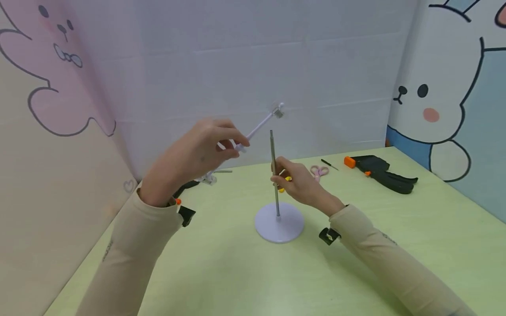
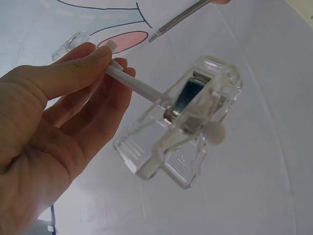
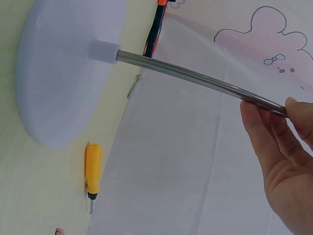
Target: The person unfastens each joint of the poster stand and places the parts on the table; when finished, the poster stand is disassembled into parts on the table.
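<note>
On the pale green tabletop (image 1: pixel 221 272) stood a smooth white round plastic base (image 1: pixel 279 226) with a thin, shiny metal rod (image 1: pixel 273 171) rising upright from its centre. The right hand (image 1: pixel 299 183) had its grip closed around the rod's middle, fingers (image 3: pixel 274 127) curled over the polished steel. Above and to the left, clear of the tabletop, the left hand (image 1: pixel 192 153) pinched a slim white plastic stick (image 2: pixel 134 84) between thumb and fingertips (image 2: pixel 105 54); at the stick's far end sat a chunky clear plastic spring clamp (image 2: pixel 183 120), glossy and ribbed, tilted up toward the rod's tip without touching it. Beside the base lay a small yellow-handled screwdriver (image 3: pixel 93 174). Farther back on the tabletop were a pair of pink-handled scissors (image 1: pixel 319 171) and a black clamp tool with an orange tip (image 1: pixel 379 172); white panels with cartoon rabbit drawings (image 1: pixel 442 96) walled the space.
</note>
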`<state>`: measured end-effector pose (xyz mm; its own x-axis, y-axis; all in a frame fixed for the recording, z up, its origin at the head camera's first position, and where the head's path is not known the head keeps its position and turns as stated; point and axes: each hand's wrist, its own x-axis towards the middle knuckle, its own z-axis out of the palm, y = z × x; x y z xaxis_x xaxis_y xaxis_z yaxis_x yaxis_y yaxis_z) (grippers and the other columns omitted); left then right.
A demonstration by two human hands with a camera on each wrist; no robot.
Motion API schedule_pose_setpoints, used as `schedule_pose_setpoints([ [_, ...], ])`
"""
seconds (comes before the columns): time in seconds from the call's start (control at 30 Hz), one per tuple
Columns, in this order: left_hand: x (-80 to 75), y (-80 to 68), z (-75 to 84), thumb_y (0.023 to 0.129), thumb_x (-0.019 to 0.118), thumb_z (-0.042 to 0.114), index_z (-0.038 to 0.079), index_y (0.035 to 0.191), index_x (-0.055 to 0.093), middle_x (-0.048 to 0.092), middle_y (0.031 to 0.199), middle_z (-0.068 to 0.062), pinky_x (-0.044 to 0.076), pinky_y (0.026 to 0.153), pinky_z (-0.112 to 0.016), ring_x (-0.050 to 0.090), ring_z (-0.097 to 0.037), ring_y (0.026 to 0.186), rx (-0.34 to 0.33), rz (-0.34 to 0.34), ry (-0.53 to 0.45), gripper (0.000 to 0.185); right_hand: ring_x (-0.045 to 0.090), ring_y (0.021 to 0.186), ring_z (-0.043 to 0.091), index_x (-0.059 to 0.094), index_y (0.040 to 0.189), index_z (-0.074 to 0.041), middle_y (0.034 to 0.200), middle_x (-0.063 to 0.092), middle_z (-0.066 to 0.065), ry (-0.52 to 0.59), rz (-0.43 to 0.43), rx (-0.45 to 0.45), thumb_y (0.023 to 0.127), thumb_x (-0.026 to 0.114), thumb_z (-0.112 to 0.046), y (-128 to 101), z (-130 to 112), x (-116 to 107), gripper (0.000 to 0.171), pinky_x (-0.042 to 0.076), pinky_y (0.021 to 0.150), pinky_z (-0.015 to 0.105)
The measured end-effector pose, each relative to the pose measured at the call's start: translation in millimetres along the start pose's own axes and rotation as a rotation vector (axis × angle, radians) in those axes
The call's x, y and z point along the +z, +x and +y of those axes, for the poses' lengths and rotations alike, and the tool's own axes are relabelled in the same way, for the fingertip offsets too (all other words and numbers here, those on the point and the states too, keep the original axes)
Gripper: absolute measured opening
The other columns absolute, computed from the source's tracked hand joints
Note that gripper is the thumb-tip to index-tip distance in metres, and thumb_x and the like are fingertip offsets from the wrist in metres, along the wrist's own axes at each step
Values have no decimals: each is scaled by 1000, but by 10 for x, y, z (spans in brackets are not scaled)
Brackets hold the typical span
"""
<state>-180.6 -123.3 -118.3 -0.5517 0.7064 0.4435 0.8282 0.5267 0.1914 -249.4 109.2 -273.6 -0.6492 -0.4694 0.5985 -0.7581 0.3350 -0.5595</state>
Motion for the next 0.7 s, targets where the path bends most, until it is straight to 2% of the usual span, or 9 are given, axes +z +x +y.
schedule_pose_setpoints([
  [0.13, 22, -124, -44, 82, 69, -7, 5, 101, 72, 62, 93, 2, 52, 70, -27, 62, -11, 80, -52, 38, -38, 23, 66, 79, 22, 52, 99, -4, 87, 60, 8, 0, 5, 0, 89, 62, 1, 3, 10, 9, 15, 55, 63, 26],
  [0.4, 74, -309, -188, 81, 70, -8, 6, 101, 72, 65, 95, 0, 53, 71, -29, 63, -11, 79, -120, 89, -39, 24, 66, 79, 22, 52, 100, -3, 88, 60, 8, 7, -8, 7, 90, 62, 0, 16, 3, 22, 14, 55, 64, 26],
  [0.7, 175, -389, -271, 78, 71, -10, 5, 99, 73, 67, 94, 0, 53, 71, -25, 65, -12, 77, -99, 153, -76, 25, 66, 79, 24, 52, 99, -3, 87, 61, 8, 4, 1, 5, 89, 62, 1, 5, 9, 9, 15, 55, 63, 26],
])
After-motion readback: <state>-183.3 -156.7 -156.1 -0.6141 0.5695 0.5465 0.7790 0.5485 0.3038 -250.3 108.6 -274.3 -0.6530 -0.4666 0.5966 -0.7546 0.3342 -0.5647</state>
